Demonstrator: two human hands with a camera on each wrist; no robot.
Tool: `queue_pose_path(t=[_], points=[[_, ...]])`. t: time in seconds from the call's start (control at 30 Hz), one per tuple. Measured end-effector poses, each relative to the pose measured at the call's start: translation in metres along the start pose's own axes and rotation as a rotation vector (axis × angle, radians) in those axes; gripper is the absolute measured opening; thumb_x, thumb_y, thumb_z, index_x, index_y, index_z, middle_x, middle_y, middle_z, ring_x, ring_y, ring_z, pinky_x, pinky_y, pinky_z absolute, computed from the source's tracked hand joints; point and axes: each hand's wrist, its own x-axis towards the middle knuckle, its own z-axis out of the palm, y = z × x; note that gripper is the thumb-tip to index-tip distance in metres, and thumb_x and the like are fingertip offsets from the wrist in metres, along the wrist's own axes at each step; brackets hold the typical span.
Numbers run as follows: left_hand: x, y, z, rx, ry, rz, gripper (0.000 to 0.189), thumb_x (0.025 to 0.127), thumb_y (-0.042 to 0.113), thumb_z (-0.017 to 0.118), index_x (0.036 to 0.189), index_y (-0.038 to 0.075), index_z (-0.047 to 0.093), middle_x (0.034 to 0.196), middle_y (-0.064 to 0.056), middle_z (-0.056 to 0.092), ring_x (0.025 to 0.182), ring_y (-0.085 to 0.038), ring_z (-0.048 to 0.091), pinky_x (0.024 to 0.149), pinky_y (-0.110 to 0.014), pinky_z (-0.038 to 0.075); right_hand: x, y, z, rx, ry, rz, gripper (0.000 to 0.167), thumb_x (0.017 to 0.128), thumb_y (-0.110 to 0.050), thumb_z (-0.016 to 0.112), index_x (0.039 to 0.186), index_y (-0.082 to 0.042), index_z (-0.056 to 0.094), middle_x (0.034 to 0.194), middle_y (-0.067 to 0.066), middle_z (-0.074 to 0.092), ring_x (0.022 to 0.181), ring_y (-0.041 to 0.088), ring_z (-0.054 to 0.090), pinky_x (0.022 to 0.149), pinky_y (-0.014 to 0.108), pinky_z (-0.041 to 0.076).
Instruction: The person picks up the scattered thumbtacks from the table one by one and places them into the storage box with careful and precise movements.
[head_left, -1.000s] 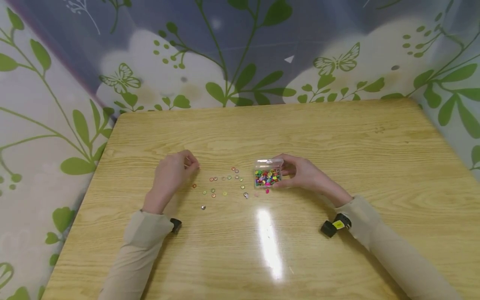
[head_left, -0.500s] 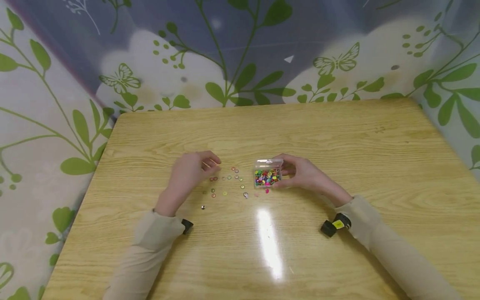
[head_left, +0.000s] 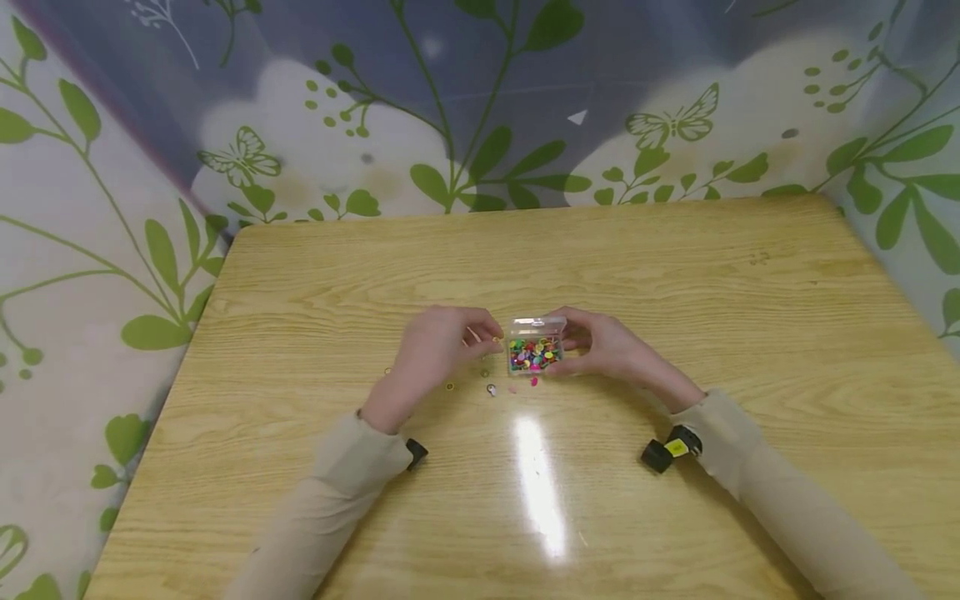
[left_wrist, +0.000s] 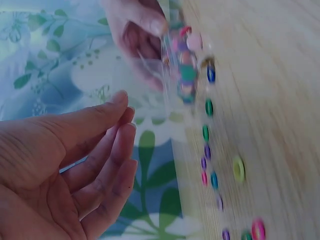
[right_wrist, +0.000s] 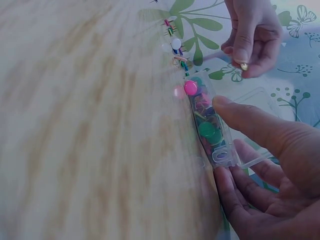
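A small clear plastic box [head_left: 537,325] full of coloured thumbtacks stands on the table with its lid raised. My right hand [head_left: 611,346] grips it from the right side, thumb on the front wall and fingers behind, as the right wrist view shows. Just left of the box, above the table, is my left hand [head_left: 442,342]. Between its thumb and index finger it pinches a small yellowish thumbtack [right_wrist: 244,66]. Loose thumbtacks lie left of the box, among them a yellow-green thumbtack [left_wrist: 239,169]; the left hand hides many of them in the head view.
A pink thumbtack [head_left: 534,382] and a silver thumbtack [head_left: 491,389] lie in front of the box. The wooden table [head_left: 675,267] meets a leaf-patterned wall covering [head_left: 510,108] at the back. Each wrist bears a black camera [head_left: 657,457].
My left hand has moved right from the left end of the loose thumbtacks to beside the box, passing over them. The right hand and the box have stayed in place.
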Motion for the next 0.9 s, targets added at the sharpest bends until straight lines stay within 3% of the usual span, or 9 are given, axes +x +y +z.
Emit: queue_pose_path(t=[0.2, 0.37, 0.57, 0.9], points=[[0.008, 0.015, 0.010, 0.015, -0.031, 0.044, 0.010, 0.092, 0.023, 0.077, 0.101, 0.021, 0.078, 0.088, 0.006, 0.076, 0.077, -0.009, 0.070, 0.061, -0.024, 0.050, 0.000, -0.001, 0.000, 0.009, -0.002, -0.012, 0.066, 0.079, -0.016, 0.089, 0.137, -0.012, 0.057, 0.126, 0.013, 0.064, 0.116, 0.031, 0.065, 0.100, 0.046, 0.052], [0.011, 0.020, 0.015, 0.002, -0.047, 0.043, 0.011, 0.092, 0.023, 0.077, 0.103, 0.021, 0.078, 0.089, 0.006, 0.077, 0.076, -0.009, 0.070, 0.058, -0.023, 0.049, 0.000, -0.002, 0.000, 0.010, -0.003, -0.013, 0.065, 0.079, -0.014, 0.088, 0.136, -0.011, 0.057, 0.127, 0.012, 0.065, 0.116, 0.031, 0.065, 0.101, 0.045, 0.051], [0.011, 0.023, 0.019, -0.010, -0.069, 0.029, 0.011, 0.093, 0.023, 0.076, 0.103, 0.020, 0.078, 0.089, 0.004, 0.077, 0.075, -0.009, 0.070, 0.054, -0.021, 0.048, -0.001, -0.003, 0.000, -0.005, 0.004, -0.009, 0.065, 0.079, -0.015, 0.088, 0.136, -0.011, 0.057, 0.128, 0.013, 0.065, 0.117, 0.031, 0.065, 0.101, 0.047, 0.051], [0.011, 0.021, 0.021, -0.004, -0.049, 0.021, 0.009, 0.093, 0.023, 0.076, 0.101, 0.021, 0.078, 0.092, 0.007, 0.077, 0.077, -0.009, 0.071, 0.054, -0.021, 0.047, -0.001, -0.002, 0.000, -0.003, 0.001, -0.011, 0.064, 0.080, -0.016, 0.088, 0.136, -0.012, 0.057, 0.128, 0.012, 0.065, 0.117, 0.031, 0.065, 0.102, 0.047, 0.050]])
